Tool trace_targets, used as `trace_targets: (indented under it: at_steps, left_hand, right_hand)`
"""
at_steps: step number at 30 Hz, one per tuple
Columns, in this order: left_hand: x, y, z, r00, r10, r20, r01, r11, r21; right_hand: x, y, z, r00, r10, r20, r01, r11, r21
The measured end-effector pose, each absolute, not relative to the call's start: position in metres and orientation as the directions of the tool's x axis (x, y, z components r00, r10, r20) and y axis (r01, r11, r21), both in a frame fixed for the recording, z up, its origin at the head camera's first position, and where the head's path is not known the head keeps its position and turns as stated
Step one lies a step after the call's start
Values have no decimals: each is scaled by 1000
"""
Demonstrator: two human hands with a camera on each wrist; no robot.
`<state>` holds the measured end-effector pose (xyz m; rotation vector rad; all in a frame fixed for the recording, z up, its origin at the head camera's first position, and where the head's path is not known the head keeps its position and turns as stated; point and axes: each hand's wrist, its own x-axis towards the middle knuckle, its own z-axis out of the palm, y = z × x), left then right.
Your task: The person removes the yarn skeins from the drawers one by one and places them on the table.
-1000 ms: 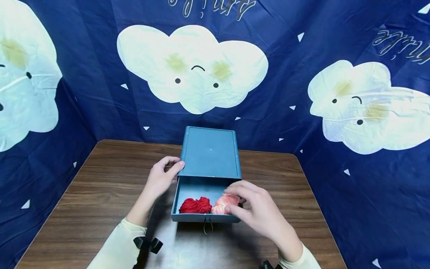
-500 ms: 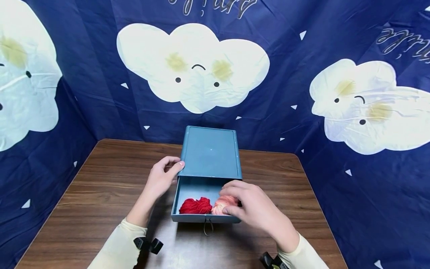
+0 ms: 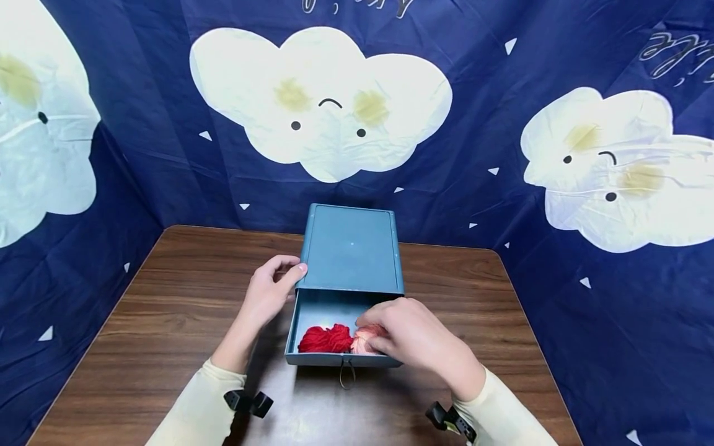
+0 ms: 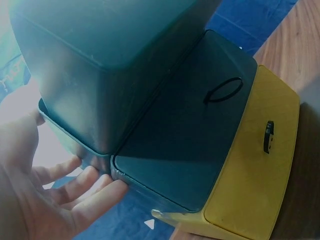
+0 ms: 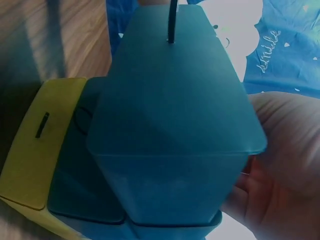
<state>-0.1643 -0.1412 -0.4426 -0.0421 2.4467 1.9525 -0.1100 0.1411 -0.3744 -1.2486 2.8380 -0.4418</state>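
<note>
The top drawer [image 3: 309,360] is already pulled out, with the middle drawer [image 4: 175,135] and the yellow drawer [image 4: 250,175] closed below it. Both the red yarn [image 3: 325,339] and the pink yarn [image 3: 364,339] are tucked inside near the front, so neither's lifted clear; whether they're being put in or taken out can't really be told. The pink one looks to be loosely held by the right grip [image 3: 415,331], reached in over the drawer's right side, fingers bent, thumb toward the front. The left grip [image 3: 270,288] is fairly relaxed, nothing clutched, thumb laid on the casing's [image 3: 352,248] edge.
</note>
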Motion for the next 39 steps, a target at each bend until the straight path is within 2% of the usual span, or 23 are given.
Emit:
trace_targets:
  at_steps: [11, 16, 23, 30, 39]
  left_hand:
    - [-164, -141, -441, -999, -10, -32, -33, 213, 976]
    - [-164, -141, -442, -1000, -14, -27, -30, 223, 974]
    - [-165, -141, -443, -1000, -8, -13, -14, 236, 972]
    - [-166, -143, -444, -1000, -12, 10, 6, 292, 956]
    - [-164, -144, -444, -1000, -10, 17, 13, 297, 955]
  right_hand:
    - [-119, 145, -382, -618, -744, 253, -776, 528, -344]
    - [-119, 149, -379, -618, -730, 291, -774, 502, -385]
    - [-116, 154, -369, -615, -708, 347, -784, 502, -365]
    - [-117, 163, -356, -654, -640, 404, -756, 525, -391]
    - [-117, 176, -345, -641, -555, 530, -767, 500, -403]
